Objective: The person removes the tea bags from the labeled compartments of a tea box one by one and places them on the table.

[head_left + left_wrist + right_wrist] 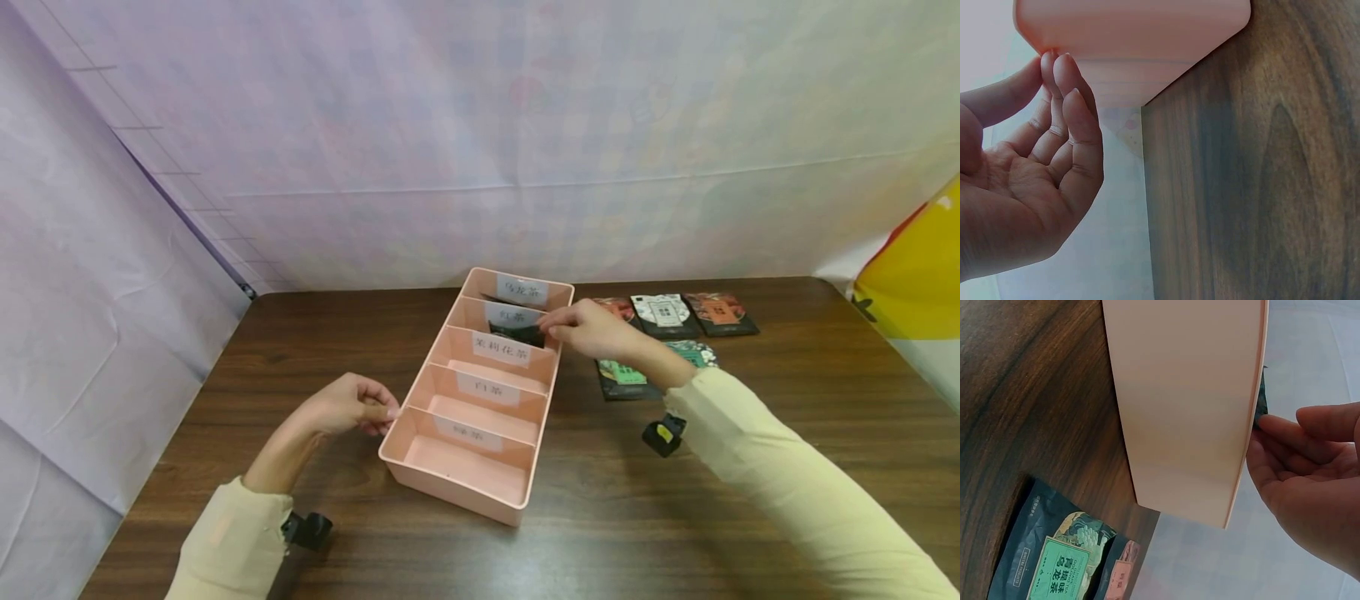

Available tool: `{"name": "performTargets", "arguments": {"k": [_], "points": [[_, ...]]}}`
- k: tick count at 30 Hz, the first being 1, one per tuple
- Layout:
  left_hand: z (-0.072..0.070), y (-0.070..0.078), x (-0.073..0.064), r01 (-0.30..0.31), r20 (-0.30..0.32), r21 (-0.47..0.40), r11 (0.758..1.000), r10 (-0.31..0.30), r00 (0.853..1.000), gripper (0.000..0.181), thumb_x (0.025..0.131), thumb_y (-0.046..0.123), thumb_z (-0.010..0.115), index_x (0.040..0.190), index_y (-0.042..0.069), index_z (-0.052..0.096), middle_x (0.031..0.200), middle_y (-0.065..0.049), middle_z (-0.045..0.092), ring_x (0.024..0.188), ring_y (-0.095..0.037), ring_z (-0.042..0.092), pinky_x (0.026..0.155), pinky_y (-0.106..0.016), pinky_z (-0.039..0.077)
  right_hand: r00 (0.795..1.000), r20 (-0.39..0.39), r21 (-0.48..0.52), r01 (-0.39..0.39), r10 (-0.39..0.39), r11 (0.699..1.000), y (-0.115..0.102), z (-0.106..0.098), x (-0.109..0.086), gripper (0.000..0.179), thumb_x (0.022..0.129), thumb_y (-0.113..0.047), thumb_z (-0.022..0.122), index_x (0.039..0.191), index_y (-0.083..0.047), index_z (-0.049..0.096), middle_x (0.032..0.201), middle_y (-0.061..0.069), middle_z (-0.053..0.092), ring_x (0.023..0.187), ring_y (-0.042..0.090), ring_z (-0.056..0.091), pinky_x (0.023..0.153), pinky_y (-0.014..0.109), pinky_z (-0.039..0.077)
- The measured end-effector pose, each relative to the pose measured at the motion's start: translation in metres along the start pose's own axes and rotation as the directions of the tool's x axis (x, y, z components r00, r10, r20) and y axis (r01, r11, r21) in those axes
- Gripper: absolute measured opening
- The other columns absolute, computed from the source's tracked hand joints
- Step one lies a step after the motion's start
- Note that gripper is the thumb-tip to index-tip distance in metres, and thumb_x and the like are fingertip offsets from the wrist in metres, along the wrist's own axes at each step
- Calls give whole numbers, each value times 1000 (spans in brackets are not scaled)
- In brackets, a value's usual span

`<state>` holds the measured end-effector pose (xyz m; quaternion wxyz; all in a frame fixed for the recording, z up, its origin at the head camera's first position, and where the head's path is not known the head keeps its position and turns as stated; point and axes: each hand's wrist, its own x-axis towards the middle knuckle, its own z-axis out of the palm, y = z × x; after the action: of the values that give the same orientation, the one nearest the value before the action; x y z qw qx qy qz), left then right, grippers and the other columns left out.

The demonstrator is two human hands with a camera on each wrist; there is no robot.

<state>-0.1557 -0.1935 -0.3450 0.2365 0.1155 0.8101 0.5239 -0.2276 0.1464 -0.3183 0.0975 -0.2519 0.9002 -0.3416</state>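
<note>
A pink divided box (457, 492) with paper labels in Chinese stands on the table. At its left rim my left hand (352, 406) pinches the edge; in the left wrist view the thumb and fingertips meet at the pink wall. My right hand (600, 331) reaches over the right rim, second compartment from the back. There its fingertips touch a dark green tea packet (517, 333) that leans inside, while the thumb stands apart in the right wrist view. That view shows only the packet's edge (1262, 400) past the box wall. Another dark packet shows in the rearmost compartment.
Several tea packets lie right of the box, among them a white-labelled one (664, 313), a red-labelled one (722, 312) and a green-labelled one (625, 375), partly behind my right arm. A pale cloth (510, 167) hangs behind the wooden table (600, 517).
</note>
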Motion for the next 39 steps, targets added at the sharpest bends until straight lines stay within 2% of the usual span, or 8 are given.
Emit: {"name": "performTargets", "arguments": {"k": [16, 21, 25, 28, 32, 35, 39], "points": [[0, 0, 1, 3, 5, -5, 1000, -3, 1000, 14, 84, -5, 57, 88, -18, 58, 66, -5, 61, 58, -11, 57, 57, -28, 51, 998, -32, 26, -48, 49, 999, -4, -7, -1, 30, 92, -3, 45, 119, 7, 56, 119, 25, 54, 113, 37, 48, 91, 49, 40], [-1, 0, 1, 5, 6, -2, 1000, -5, 1000, 14, 84, -5, 57, 88, -18, 58, 66, -5, 60, 58, -11, 56, 57, -27, 50, 996, -41, 7, -85, 85, 996, -7, -11, -3, 30, 94, -6, 45, 121, 4, 56, 122, 24, 52, 111, 34, 49, 81, 43, 44], [-1, 1, 1, 10, 5, -5, 1000, -10, 1000, 13, 84, -5, 57, 88, -18, 58, 66, -4, 60, 58, -11, 56, 56, -27, 50, 994, -51, 5, -97, 97, 995, -7, -15, -3, 31, 95, -7, 44, 122, 3, 55, 126, 23, 50, 114, 34, 47, 83, 44, 43], [-1, 1, 1, 8, 4, -5, 1000, -8, 1000, 13, 84, -6, 57, 88, -18, 57, 66, -5, 60, 58, -11, 56, 56, -26, 50, 994, -60, 13, -89, 89, 996, -6, -19, -4, 31, 95, -8, 44, 122, 4, 55, 128, 22, 48, 117, 35, 45, 90, 48, 41], [-1, 1, 0, 5, 4, -3, 1000, -5, 1000, 13, 84, -6, 56, 88, -18, 57, 66, -5, 61, 59, -11, 57, 57, -26, 50, 994, -73, 17, -85, 86, 996, -9, -25, -6, 31, 96, -9, 43, 122, 3, 55, 128, 21, 49, 113, 34, 49, 86, 46, 43], [-1, 0, 0, 7, 5, -2, 1000, -7, 1000, 13, 84, -6, 56, 88, -18, 57, 66, -5, 61, 59, -11, 57, 57, -27, 50, 991, -74, 48, -105, 109, 993, -12, -31, -9, 32, 97, -10, 42, 124, 3, 53, 128, 22, 49, 108, 33, 51, 79, 43, 45], [0, 0, 0, 7, 6, -3, 1000, -7, 1000, 13, 84, -5, 56, 88, -18, 57, 66, -5, 60, 59, -11, 57, 57, -28, 51, 989, -63, 113, -129, 137, 985, -17, -40, -14, 34, 97, -11, 40, 128, 3, 49, 132, 23, 44, 114, 35, 46, 87, 46, 43]]}}
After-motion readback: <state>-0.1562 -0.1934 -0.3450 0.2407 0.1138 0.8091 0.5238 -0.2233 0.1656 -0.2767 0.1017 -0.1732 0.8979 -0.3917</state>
